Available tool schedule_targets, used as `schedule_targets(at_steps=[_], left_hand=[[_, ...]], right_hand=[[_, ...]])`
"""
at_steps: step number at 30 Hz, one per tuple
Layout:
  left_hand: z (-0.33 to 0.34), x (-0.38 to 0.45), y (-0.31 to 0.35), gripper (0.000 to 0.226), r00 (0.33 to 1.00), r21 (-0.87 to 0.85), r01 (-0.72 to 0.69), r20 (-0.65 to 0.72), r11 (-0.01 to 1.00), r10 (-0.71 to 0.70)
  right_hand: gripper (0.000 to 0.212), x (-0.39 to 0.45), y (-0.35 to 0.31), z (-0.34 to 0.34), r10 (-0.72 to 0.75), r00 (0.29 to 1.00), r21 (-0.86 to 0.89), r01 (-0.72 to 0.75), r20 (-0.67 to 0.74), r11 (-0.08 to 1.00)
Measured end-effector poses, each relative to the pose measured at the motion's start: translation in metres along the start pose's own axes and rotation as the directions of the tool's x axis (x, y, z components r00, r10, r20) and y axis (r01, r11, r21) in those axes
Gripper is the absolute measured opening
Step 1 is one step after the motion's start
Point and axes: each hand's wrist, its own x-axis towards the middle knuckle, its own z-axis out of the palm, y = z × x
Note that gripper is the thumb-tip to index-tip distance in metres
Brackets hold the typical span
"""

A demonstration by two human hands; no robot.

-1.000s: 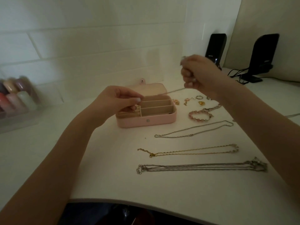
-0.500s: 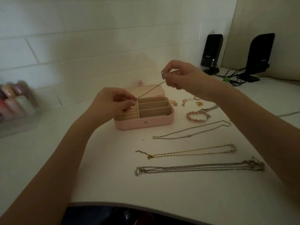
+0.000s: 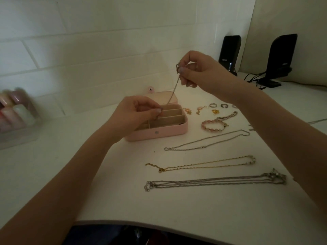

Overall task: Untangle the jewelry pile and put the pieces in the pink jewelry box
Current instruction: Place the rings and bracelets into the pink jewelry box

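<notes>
The open pink jewelry box (image 3: 169, 132) sits mid-table with beige dividers. A thin silver chain (image 3: 173, 91) stretches between both hands. My right hand (image 3: 196, 73) pinches its upper end above the box lid. My left hand (image 3: 136, 114) pinches its lower end over the box's left compartments. Laid out right of the box are a silver necklace (image 3: 207, 140), a gold necklace (image 3: 203, 163), a multi-strand silver necklace (image 3: 215, 181), a pink bead bracelet (image 3: 212, 125), a chain bracelet (image 3: 229, 116), several rings (image 3: 223, 105) and small earrings (image 3: 200, 109).
Two black speakers (image 3: 230, 52) with cables stand at the back right. A clear case of nail polish bottles (image 3: 16, 114) sits at the far left. A white brick wall runs behind the table. The table's front edge (image 3: 159, 225) curves near me.
My right hand moved left and up, raising the chain from nearly flat to steeply slanted above the box. My left hand stayed over the box's left side.
</notes>
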Motion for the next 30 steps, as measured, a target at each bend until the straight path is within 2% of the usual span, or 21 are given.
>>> schedule_targets(at_steps=[3, 5, 8, 10, 12, 15, 19, 23, 28, 30], left_hand=[[0.001, 0.0, -0.004, 0.013, 1.0, 0.31, 0.015, -0.002, 0.951, -0.015], [0.0, 0.0, -0.006, 0.017, 1.0, 0.391, 0.015, 0.003, 0.92, -0.018], [0.0, -0.002, -0.005, 0.024, 1.0, 0.337, 0.001, 0.02, 0.941, -0.009], [0.003, -0.005, 0.001, 0.035, 0.997, 0.095, -0.001, 0.076, 0.995, -0.006], [0.007, -0.006, 0.005, 0.038, 0.991, -0.127, 0.015, 0.132, 0.992, 0.002], [0.013, -0.008, 0.008, 0.037, 0.984, -0.215, 0.041, 0.177, 0.976, -0.002], [0.009, -0.006, 0.005, 0.023, 0.994, -0.163, 0.032, 0.111, 0.986, -0.014], [0.004, -0.004, -0.002, 0.009, 0.999, -0.065, 0.036, -0.022, 0.997, -0.038], [0.002, -0.003, -0.007, 0.022, 0.993, 0.225, -0.061, -0.087, 0.972, 0.082], [0.003, -0.003, -0.007, 0.012, 0.992, 0.248, -0.078, -0.073, 0.966, 0.099]], right_hand=[[0.011, -0.002, -0.004, 0.006, 0.011, 0.999, -0.027, -0.01, 0.052, 1.0], [0.009, -0.004, -0.006, 0.012, 0.022, 0.993, -0.047, -0.017, 0.113, 0.999], [0.005, -0.008, -0.008, 0.026, 0.017, 0.98, -0.023, -0.013, 0.2, 1.0], [0.005, -0.01, -0.009, 0.035, 0.008, 0.973, -0.005, -0.007, 0.231, 1.0], [0.008, -0.011, -0.009, 0.042, 0.012, 0.969, 0.028, -0.02, 0.246, 0.999], [0.01, -0.011, -0.01, 0.044, 0.023, 0.976, 0.018, -0.027, 0.218, 0.999], [0.007, -0.007, -0.006, 0.033, 0.053, 0.993, -0.104, -0.042, 0.107, 0.994], [0.012, -0.005, 0.0, 0.016, 0.154, 0.984, -0.106, -0.144, 0.089, 0.984], [0.011, -0.005, 0.006, -0.001, 0.206, 0.971, -0.214, -0.177, 0.122, 0.961], [0.016, -0.004, 0.006, -0.007, 0.202, 0.977, -0.168, -0.189, 0.065, 0.967]])
